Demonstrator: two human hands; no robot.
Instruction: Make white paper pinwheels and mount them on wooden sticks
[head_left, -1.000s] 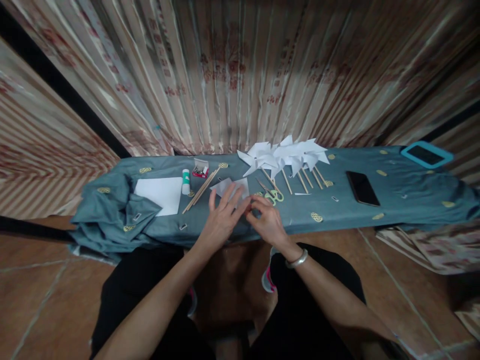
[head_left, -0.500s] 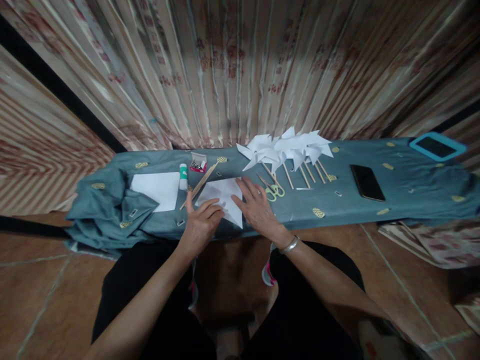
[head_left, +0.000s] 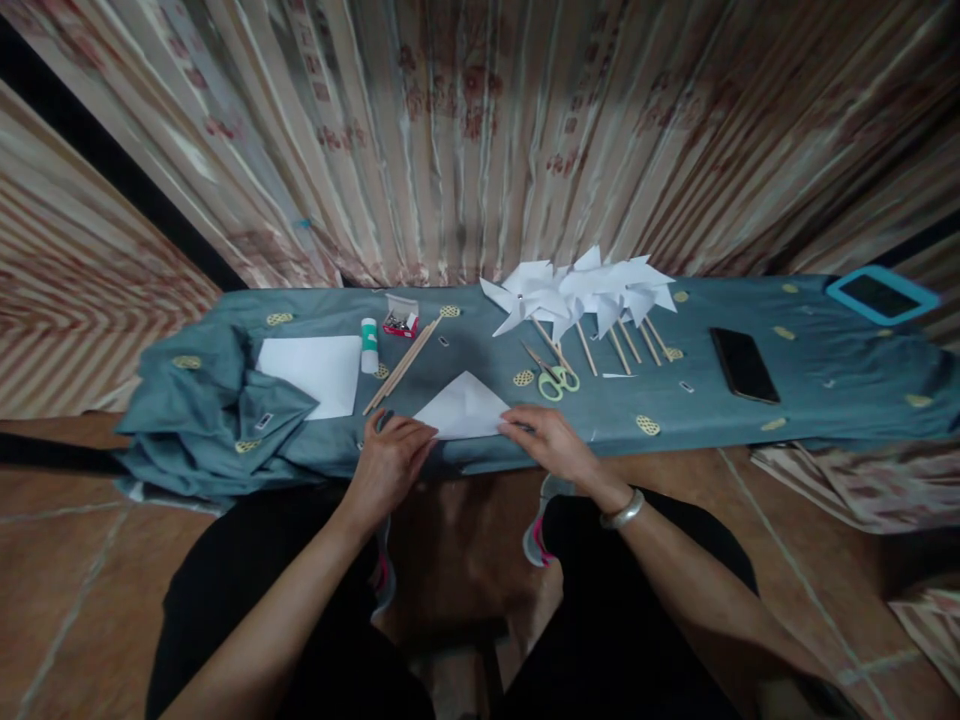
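A white sheet of paper [head_left: 466,405], folded into a triangle with its peak pointing away from me, lies near the table's front edge. My left hand [head_left: 391,455] pinches its left corner. On the opposite corner, the fingers of my right hand [head_left: 551,440] are closed, and a bracelet circles that wrist. Just beyond the paper, green-handled scissors [head_left: 559,382] lie with their blades pointing away. A bundle of wooden sticks [head_left: 405,365] rests at a slant past my left hand.
Several white paper pinwheels [head_left: 585,295] on sticks lie along the back. At left are a stack of white paper [head_left: 311,375], a glue stick [head_left: 369,346] and a small red box of pins [head_left: 401,318]. A black phone [head_left: 744,365] and a blue-framed tablet [head_left: 883,294] lie right.
The paper, spread out under both hands before, is now a triangle held by its two near corners. My right hand has moved right and closed on its corner.
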